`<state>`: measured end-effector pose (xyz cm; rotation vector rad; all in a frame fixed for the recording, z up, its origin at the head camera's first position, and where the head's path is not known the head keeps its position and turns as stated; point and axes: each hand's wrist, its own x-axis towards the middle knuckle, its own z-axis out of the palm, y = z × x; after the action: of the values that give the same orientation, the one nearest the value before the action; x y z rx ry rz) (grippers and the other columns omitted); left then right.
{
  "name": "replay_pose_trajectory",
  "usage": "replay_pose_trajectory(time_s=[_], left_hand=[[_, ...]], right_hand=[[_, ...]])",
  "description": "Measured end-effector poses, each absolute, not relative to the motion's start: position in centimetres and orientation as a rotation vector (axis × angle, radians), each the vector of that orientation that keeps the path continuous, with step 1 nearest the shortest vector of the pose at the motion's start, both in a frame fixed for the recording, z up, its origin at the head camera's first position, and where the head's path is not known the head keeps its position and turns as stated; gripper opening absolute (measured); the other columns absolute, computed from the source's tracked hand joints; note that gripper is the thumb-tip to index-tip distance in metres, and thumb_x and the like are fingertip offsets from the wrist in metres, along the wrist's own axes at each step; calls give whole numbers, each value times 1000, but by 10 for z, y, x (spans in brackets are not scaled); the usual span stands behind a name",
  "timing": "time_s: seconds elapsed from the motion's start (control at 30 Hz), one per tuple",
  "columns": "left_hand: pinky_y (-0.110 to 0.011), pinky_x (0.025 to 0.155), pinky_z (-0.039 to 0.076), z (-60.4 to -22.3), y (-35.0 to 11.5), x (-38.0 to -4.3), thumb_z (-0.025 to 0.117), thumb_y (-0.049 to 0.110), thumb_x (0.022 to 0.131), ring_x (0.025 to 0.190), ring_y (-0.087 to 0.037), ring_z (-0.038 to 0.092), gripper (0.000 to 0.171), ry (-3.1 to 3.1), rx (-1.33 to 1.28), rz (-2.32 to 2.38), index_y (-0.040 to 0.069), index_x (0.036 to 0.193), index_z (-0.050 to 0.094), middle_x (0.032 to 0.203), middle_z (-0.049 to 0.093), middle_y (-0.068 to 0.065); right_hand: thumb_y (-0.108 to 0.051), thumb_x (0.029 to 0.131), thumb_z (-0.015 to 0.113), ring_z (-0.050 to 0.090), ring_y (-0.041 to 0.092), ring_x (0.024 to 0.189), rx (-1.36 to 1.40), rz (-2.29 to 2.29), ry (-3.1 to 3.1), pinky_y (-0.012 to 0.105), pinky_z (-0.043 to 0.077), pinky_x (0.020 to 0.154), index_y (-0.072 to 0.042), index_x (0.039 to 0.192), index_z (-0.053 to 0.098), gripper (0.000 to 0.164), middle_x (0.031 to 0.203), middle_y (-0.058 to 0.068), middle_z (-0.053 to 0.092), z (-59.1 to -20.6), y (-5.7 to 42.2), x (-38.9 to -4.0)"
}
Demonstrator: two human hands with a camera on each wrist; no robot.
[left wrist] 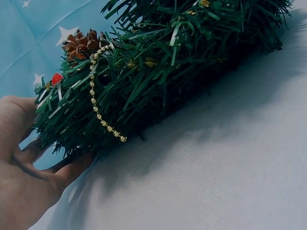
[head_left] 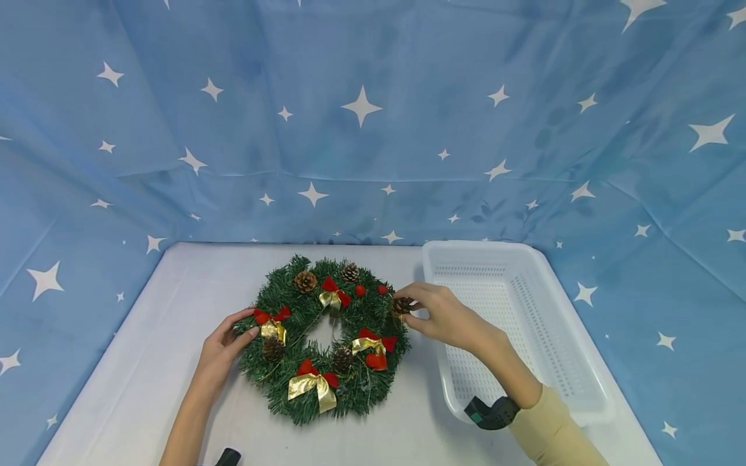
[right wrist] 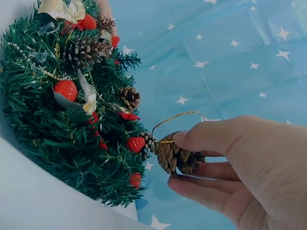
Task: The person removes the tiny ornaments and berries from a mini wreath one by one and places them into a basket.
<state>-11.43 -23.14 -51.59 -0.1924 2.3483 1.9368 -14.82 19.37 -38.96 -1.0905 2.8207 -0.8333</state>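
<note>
A green wreath (head_left: 373, 317) with red-and-gold bows, pine cones and red berries lies on the white table. My left hand (head_left: 224, 343) grips its left edge, and the left wrist view shows thumb and fingers (left wrist: 72, 172) around the greenery, near a string of gold beads (left wrist: 93, 91). At the wreath's upper right, my right hand (head_left: 445, 314) pinches a brown pine cone (right wrist: 170, 155) between thumb and fingers. A thin gold loop (right wrist: 177, 115) rises from this cone. In the head view the cone overlaps the wreath's right rim.
A white plastic basket (head_left: 574, 323) with slotted sides stands on the right of the table, under the right forearm. Blue cloth (head_left: 361, 155) with white stars hangs behind the table and along both sides. A black wrist device (head_left: 495, 414) sits on the right wrist.
</note>
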Motion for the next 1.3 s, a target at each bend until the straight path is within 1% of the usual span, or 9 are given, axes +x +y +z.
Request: replay_pose_trajectory(time_s=[0.2, 0.47, 0.67, 0.93, 1.17, 1.3], left_hand=[[-56, 123, 25, -516, -231, -115, 68, 32, 101, 157, -39, 20, 57, 2346, -191, 1950, 14, 152, 48, 168, 28, -9], [-60, 123, 24, -517, -232, -114, 68, 32, 101, 157, -42, 18, 58, 2340, -181, 1960, 12, 152, 48, 169, 27, -10], [-61, 123, 23, -517, -232, -114, 67, 31, 102, 157, -45, 15, 58, 2330, -178, 1967, 11, 152, 47, 170, 24, -11], [-63, 123, 22, -517, -232, -115, 68, 32, 101, 156, -46, 16, 59, 2344, -177, 1959, 12, 152, 47, 170, 24, -12], [-61, 122, 26, -517, -232, -114, 67, 34, 102, 156, -43, 20, 59, 2368, -178, 1926, 14, 153, 47, 169, 26, -10], [-63, 122, 24, -517, -232, -114, 67, 34, 102, 156, -44, 18, 59, 2370, -175, 1922, 14, 153, 47, 170, 25, -11]], right_hand=[[-5, 93, 74, 76, 26, 96, -1077, -870, 2818, 29, 62, 82, 1, 127, 67, 35, 124, 16, 70, -394, 198, -151], [-3, 92, 74, 74, 26, 100, -1078, -918, 2847, 27, 61, 83, -1, 126, 68, 34, 118, 11, 71, -396, 203, -153], [-2, 91, 76, 73, 26, 103, -1073, -938, 2870, 27, 61, 84, 1, 124, 68, 35, 116, 11, 72, -395, 208, -153], [0, 90, 76, 73, 27, 102, -1063, -953, 2889, 33, 62, 84, 1, 125, 68, 36, 115, 12, 72, -393, 217, -155], [0, 90, 76, 74, 27, 100, -1026, -967, 2902, 37, 62, 84, 1, 125, 68, 36, 115, 13, 73, -393, 226, -158], [0, 90, 76, 74, 29, 101, -1008, -969, 2916, 36, 62, 84, 2, 126, 67, 37, 117, 14, 72, -394, 231, -161]])
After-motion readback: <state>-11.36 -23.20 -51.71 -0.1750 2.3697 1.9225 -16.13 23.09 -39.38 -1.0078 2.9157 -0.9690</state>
